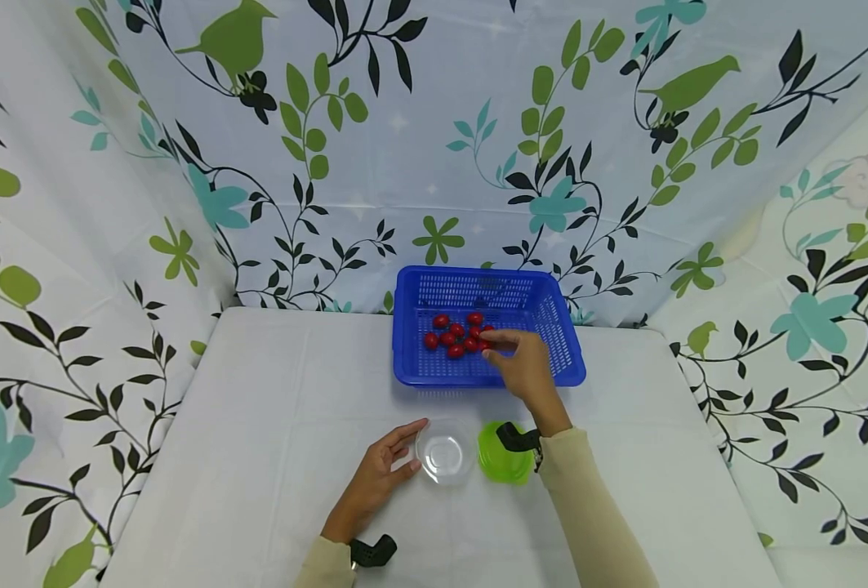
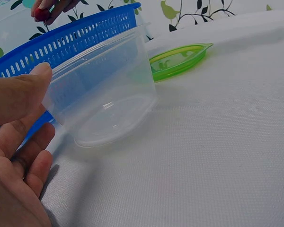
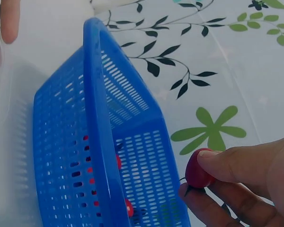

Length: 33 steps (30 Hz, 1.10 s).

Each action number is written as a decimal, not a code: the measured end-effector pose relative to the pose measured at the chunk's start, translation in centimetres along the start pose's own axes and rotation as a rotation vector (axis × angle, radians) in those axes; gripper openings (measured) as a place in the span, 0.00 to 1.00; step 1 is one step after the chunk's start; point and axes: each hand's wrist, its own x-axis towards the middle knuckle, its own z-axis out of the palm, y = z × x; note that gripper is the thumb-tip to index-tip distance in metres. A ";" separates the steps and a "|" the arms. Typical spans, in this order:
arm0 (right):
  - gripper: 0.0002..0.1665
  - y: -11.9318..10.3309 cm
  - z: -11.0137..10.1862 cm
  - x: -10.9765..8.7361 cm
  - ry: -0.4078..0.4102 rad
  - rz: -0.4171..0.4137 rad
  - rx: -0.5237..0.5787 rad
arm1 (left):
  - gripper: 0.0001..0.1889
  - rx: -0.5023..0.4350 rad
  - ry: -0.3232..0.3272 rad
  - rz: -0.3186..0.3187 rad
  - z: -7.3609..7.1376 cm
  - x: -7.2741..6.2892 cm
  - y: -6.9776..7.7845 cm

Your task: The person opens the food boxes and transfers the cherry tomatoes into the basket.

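My right hand is over the right part of the blue basket. Between thumb and fingertips it pinches a red cherry tomato, held beside the basket's rim in the right wrist view. Several more cherry tomatoes lie grouped on the basket floor. On the table, my left hand holds the left side of a clear plastic container. Its thumb is up at the container's rim and the other fingers curl lower down beside the wall. The container has nothing inside.
Right of the container lies a green lid, partly covered by the right wrist's black camera. A white cloth covers the table. A patterned curtain hangs behind the basket and along both sides.
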 end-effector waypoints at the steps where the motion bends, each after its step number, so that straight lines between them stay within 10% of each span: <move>1: 0.17 0.1 0.0 0.1 -0.001 0.002 -0.001 | 0.31 -0.001 0.001 -0.001 0.0 0.0 0.0; 33: 0.14 1.6 -1.2 4.9 -0.030 0.168 -0.028 | 0.31 -0.025 0.000 -0.028 0.0 0.0 0.2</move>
